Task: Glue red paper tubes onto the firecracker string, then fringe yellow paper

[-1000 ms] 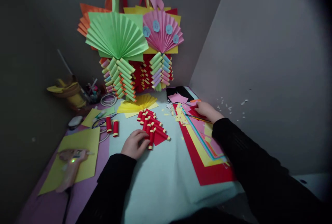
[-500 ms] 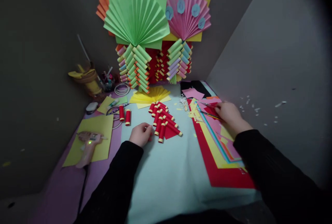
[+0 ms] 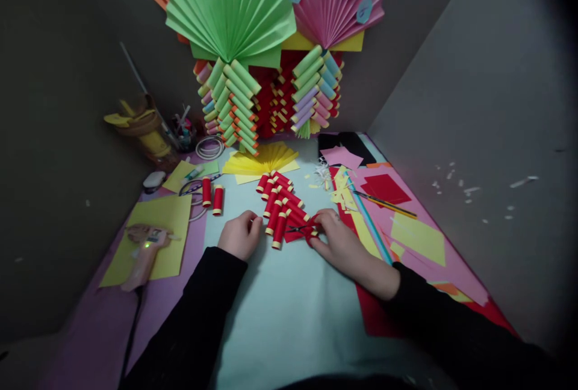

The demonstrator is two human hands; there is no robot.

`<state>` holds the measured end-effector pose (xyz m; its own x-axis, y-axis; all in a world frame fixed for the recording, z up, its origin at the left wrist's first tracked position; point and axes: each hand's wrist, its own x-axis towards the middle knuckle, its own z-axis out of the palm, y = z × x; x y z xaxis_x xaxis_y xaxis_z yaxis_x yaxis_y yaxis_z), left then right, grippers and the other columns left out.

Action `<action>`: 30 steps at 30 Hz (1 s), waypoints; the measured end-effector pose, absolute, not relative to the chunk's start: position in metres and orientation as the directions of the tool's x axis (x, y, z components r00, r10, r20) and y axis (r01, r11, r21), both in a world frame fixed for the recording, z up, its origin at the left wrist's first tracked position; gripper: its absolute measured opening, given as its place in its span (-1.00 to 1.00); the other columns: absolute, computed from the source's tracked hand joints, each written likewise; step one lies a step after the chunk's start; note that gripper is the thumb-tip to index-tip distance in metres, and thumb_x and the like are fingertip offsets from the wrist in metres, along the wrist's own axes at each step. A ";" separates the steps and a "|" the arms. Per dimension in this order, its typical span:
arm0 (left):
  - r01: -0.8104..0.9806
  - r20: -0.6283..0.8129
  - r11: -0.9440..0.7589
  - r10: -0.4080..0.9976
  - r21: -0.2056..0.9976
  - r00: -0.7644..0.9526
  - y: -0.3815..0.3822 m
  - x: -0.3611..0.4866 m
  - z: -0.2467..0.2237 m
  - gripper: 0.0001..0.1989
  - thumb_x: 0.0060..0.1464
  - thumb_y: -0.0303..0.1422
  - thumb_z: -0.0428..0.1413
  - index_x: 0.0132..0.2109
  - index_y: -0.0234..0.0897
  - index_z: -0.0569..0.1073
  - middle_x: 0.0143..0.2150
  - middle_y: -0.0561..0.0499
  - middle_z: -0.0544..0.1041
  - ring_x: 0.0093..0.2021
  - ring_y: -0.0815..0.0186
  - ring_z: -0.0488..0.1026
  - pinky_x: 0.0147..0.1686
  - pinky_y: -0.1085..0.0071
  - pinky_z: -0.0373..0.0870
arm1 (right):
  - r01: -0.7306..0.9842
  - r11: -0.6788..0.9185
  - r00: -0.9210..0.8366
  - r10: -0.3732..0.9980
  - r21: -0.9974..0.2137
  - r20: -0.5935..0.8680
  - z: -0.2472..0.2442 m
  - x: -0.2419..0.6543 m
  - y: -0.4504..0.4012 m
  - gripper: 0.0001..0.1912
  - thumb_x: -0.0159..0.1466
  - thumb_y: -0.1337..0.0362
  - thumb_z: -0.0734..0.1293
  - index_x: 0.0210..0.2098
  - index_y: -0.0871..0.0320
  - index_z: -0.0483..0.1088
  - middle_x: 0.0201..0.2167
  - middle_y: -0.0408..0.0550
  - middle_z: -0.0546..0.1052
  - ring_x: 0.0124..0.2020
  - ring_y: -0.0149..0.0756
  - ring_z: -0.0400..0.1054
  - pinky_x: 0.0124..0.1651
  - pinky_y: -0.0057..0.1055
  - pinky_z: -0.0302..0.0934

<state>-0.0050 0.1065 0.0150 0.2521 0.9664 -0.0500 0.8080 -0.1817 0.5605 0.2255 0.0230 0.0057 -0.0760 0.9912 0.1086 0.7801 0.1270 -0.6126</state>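
In my right hand (image 3: 336, 236) is a pair of small scissors (image 3: 311, 229) with red handles, its dark blades pointing left over a red paper piece (image 3: 292, 235). My left hand (image 3: 241, 235) rests on the table just left of the paper rolls, fingers curled together; anything inside them is hidden. Between the hands lie several red paper rolls (image 3: 280, 230) with pale yellow ends, laid in slanting rows. A folded yellow paper fan (image 3: 262, 158) lies at the top of these rows. Two more red rolls (image 3: 218, 200) stand apart to the left.
A glue gun (image 3: 144, 260) with a green light lies on a yellow sheet (image 3: 176, 239) at left. To the right are stacked coloured papers, yellow scraps (image 3: 344, 191) and a pencil (image 3: 392, 204). Finished hangings, such as a green fan (image 3: 230, 11), hang at the back.
My right hand has come left from the coloured papers to the red rolls, bringing the scissors. My left hand stays near the same spot. The view has tilted down a little.
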 end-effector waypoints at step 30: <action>-0.271 -0.569 0.746 0.647 0.608 0.507 0.091 0.031 0.019 -0.78 0.20 -0.47 -0.02 -0.14 -0.51 0.48 -0.33 -0.22 0.57 -0.42 0.31 0.53 -0.40 0.43 0.50 | 0.620 0.299 0.088 0.892 -0.725 0.444 0.014 0.229 0.018 -0.70 0.08 0.40 0.35 -0.22 0.10 0.22 -0.18 0.03 0.37 -0.19 -0.17 0.35 -0.18 -0.20 0.33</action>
<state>0.0313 0.0911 0.0195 0.5073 0.6474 -0.5688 -0.2714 0.7464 0.6076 0.2287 0.0185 0.0137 0.0881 0.8919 0.4436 0.6204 0.2993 -0.7250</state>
